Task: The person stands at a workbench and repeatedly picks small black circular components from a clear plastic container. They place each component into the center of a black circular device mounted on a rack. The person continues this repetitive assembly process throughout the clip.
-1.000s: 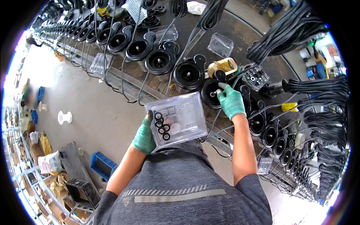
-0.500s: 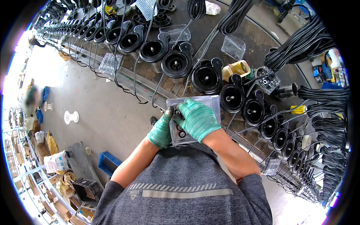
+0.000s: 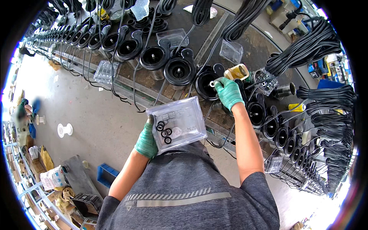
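My left hand (image 3: 147,140), in a green knit glove, grips the left edge of a clear plastic tray (image 3: 188,119), thumb on top. Several small black rings (image 3: 164,132) lie together in the tray's left part. My right hand (image 3: 230,93), gloved alike, reaches over the bench with its fingertips pinched on a small pale ring (image 3: 212,84). This ring is at the middle of a round black housing (image 3: 204,91), near its centre shaft; whether it is seated around the shaft I cannot tell. My fingers partly cover the housing's right side.
Similar black housings (image 3: 179,71) with centre shafts and cables line the bench edge on both sides. Cable bundles (image 3: 306,48) hang above. A yellowish container (image 3: 236,71), clear trays (image 3: 231,51) and a metal cylinder (image 3: 286,90) stand behind. A blue crate (image 3: 107,174) sits on the floor.
My right hand has left the tray and moved up and right to a housing, a small ring in its fingertips. The left hand, still on the tray, has shifted slightly left.
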A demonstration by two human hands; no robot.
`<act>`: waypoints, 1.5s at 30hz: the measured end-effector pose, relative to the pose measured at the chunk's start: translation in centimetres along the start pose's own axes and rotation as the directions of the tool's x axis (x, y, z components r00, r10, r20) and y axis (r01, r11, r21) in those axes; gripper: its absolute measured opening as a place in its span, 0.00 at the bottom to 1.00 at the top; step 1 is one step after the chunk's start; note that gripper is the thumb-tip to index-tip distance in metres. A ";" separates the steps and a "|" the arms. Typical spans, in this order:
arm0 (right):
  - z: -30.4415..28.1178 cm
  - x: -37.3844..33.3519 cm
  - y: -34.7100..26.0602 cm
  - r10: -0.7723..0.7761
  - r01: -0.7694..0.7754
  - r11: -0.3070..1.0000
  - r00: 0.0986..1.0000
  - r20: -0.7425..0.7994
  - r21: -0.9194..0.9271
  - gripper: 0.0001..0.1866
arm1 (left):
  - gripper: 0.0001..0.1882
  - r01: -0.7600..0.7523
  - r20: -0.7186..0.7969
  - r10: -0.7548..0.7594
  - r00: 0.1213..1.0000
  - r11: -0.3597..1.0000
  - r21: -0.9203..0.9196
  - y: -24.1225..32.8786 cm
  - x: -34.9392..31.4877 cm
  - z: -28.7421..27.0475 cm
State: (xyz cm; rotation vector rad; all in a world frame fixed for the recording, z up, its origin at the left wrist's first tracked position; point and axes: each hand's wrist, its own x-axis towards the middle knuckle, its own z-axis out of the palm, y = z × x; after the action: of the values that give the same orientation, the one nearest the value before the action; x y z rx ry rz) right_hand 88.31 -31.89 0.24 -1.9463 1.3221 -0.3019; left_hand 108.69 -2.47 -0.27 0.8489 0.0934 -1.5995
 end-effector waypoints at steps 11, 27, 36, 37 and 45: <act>1.3 -2.4 -4.5 -0.288 0.283 0.957 0.955 -0.071 -0.068 0.14 | 0.48 -0.040 0.035 0.044 0.998 0.995 -0.093 0.6 -0.2 -1.3; 9.7 -9.7 -14.1 -0.679 0.698 0.706 0.621 0.392 0.120 0.15 | 0.43 -0.080 -0.025 0.079 0.997 0.996 -0.029 1.7 0.4 -3.7; 7.5 3.1 -10.0 -0.501 0.517 0.855 0.815 -0.292 -0.026 0.10 | 0.50 -0.129 -0.069 0.119 0.991 0.976 -0.176 4.5 -1.5 -4.2; 8.2 3.8 -9.4 -0.522 0.514 0.851 0.802 -0.292 -0.109 0.10 | 0.50 -0.135 -0.074 0.123 0.990 0.975 -0.178 4.7 -1.7 -4.6; 9.9 2.0 -8.7 -0.636 0.560 0.760 0.745 -0.201 -0.329 0.15 | 0.49 -0.129 -0.087 0.115 0.990 0.974 -0.186 7.5 -2.0 -6.8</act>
State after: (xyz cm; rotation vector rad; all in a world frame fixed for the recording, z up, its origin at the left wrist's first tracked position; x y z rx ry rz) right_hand 100.90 -27.61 -0.98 -2.6056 0.8814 -0.8154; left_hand 118.44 0.85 -1.08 0.7512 0.2408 -1.4185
